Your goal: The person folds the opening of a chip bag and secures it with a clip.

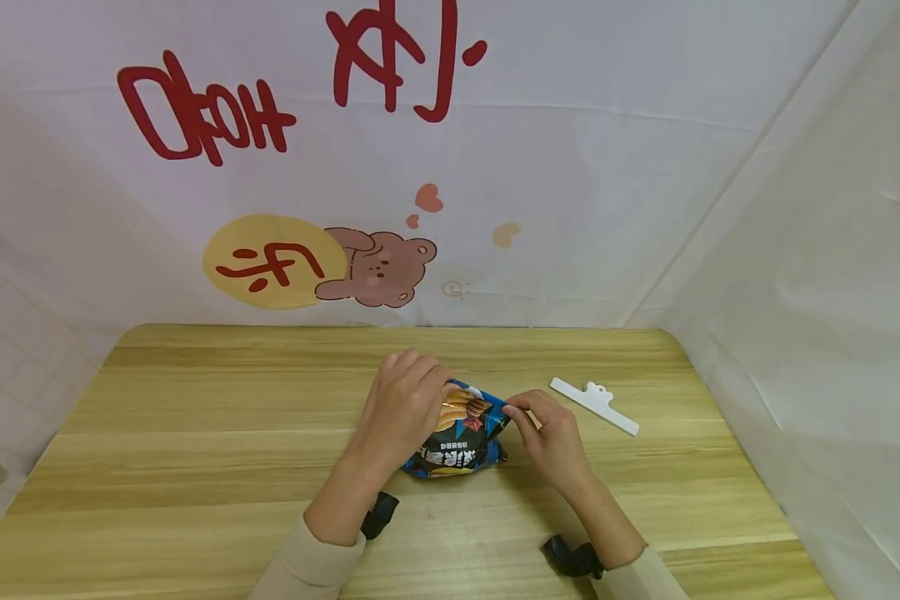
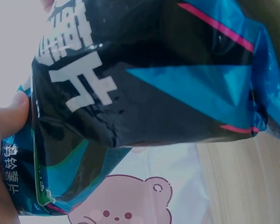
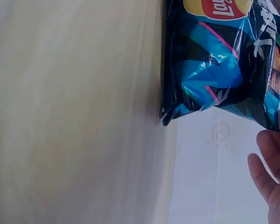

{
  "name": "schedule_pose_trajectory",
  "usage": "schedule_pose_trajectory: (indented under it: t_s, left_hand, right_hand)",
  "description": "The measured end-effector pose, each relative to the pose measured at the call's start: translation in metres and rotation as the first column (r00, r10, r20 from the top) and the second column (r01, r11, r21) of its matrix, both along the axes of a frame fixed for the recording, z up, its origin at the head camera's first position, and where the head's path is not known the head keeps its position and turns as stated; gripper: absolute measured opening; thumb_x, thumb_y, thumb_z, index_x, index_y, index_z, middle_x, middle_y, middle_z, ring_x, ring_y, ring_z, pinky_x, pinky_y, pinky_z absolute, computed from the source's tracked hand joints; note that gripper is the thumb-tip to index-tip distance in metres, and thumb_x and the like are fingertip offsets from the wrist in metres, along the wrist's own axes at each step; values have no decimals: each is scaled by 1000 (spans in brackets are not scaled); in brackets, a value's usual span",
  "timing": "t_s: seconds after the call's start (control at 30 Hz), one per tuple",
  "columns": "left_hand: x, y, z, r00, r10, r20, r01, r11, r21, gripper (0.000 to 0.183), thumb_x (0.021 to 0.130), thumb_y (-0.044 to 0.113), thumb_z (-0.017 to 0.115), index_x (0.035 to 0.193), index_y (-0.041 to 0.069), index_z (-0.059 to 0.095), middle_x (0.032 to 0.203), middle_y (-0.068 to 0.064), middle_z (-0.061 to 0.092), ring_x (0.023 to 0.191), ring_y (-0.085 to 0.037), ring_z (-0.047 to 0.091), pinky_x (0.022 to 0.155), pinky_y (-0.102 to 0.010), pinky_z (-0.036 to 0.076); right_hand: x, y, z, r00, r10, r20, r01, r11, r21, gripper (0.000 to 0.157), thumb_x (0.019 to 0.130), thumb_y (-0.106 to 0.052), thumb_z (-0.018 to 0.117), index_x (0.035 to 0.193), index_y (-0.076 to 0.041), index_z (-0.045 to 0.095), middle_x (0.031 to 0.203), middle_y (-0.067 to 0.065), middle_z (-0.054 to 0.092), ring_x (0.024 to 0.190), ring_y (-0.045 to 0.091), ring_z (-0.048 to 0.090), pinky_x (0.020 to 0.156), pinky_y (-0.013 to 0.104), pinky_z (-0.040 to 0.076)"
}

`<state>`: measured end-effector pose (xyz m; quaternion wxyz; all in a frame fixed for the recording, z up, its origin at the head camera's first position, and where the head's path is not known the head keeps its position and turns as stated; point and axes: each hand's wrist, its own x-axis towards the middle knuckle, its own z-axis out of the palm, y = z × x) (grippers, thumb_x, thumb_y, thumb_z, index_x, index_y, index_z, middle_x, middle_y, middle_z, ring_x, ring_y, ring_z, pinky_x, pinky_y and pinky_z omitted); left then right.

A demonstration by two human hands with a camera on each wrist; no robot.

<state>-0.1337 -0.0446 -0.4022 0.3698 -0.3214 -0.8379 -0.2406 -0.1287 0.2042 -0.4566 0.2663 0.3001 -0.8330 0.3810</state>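
Observation:
A blue and black bag of potato chips (image 1: pixel 450 442) stands on the table between the hands, its printing upside down in the head view. At the bag's upper left edge, the left hand (image 1: pixel 407 398) grips the film, its thumb (image 2: pixel 15 114) on the bag in the left wrist view. Thumb and forefinger of the right hand (image 1: pixel 551 433) pinch the upper right corner. The right wrist view has the bag's front (image 3: pixel 210 65) with a red and yellow logo, the other fingers spread loosely below the pinch.
A long white sealing clip (image 1: pixel 595 406) lies on the wooden table (image 1: pixel 195 450), right of and beyond the right hand. Black bands (image 1: pixel 572 557) circle both wrists. A white cloth backdrop (image 1: pixel 555 167) with a printed bear (image 1: pixel 382 271) rises behind the table.

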Motion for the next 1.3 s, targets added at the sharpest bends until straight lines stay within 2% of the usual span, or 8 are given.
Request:
schedule_pose_trajectory:
  t_s: [0.1, 0.3, 0.4, 0.6, 0.77, 0.97, 1.13, 1.3]
  left_hand:
    - [0, -1, 1, 1000, -9, 3, 9, 1000, 0, 11, 89, 14, 84, 91, 7, 76, 85, -2, 71, 79, -22, 61, 67, -34, 41]
    - [0, -1, 2, 999, -28, 21, 28, 1000, 5, 9, 91, 14, 82, 92, 7, 77, 87, -2, 72, 80, -21, 61, 67, -33, 41]
    - [0, -2, 3, 999, -30, 26, 30, 999, 11, 9, 91, 15, 82, 93, 7, 77, 88, -2, 73, 80, -21, 61, 67, -33, 41]
    - [0, -3, 3, 999, -29, 30, 28, 1000, 12, 11, 91, 17, 81, 93, 6, 78, 87, -2, 73, 80, -21, 61, 67, -33, 40]
    - [0, -4, 4, 999, -30, 33, 30, 999, 11, 10, 91, 16, 82, 93, 7, 78, 88, -1, 73, 80, -21, 60, 66, -33, 39]
    - [0, -4, 4, 999, -30, 46, 30, 1000, -4, 9, 91, 15, 82, 94, 7, 78, 88, -1, 72, 80, -21, 60, 67, -32, 39]
    - [1, -4, 3, 998, -32, 51, 32, 999, -7, 9, 91, 15, 82, 94, 8, 78, 88, -1, 72, 80, -20, 59, 66, -32, 38]
    - [1, -3, 3, 997, -42, 58, 42, 999, -1, 8, 92, 15, 81, 94, 8, 77, 87, -1, 72, 79, -20, 58, 66, -32, 37]
  right_hand:
    - [-1, 2, 0, 1000, -1, 6, 1, 1000, 18, 6, 96, -1, 73, 96, -7, 75, 91, 0, 73, 83, 15, 69, 73, 24, 52]
    - [0, 9, 3, 999, -7, 31, 6, 999, 49, 21, 86, 10, 79, 97, -8, 77, 92, -1, 74, 83, 14, 70, 74, 30, 57]
    - [0, 14, 6, 999, -24, 31, 22, 997, 79, 21, 85, 9, 80, 98, -7, 77, 92, -2, 75, 82, 13, 70, 75, 27, 56]
    - [-7, 37, 9, 999, -36, -41, 43, 984, 175, 19, 83, 4, 83, 98, -6, 76, 91, -1, 74, 84, 17, 70, 77, 32, 55]
    - [-15, 65, 12, 991, -96, -95, 118, 956, 270, 27, 78, -1, 87, 103, -2, 76, 98, 7, 76, 93, 27, 72, 79, 43, 56]
    - [-22, 93, 13, 986, -137, -94, 161, 926, 342, 38, 78, -11, 88, 110, 3, 73, 108, 16, 75, 99, 39, 69, 82, 54, 55]
    - [-29, 107, 9, 984, -166, -62, 177, 894, 412, 53, 79, -19, 89, 120, 8, 69, 122, 23, 71, 111, 45, 66, 93, 60, 50]
    - [-34, 116, 4, 974, -225, 19, 184, 842, 507, 72, 82, -26, 88, 139, 9, 60, 140, 30, 60, 126, 52, 57, 103, 65, 44]
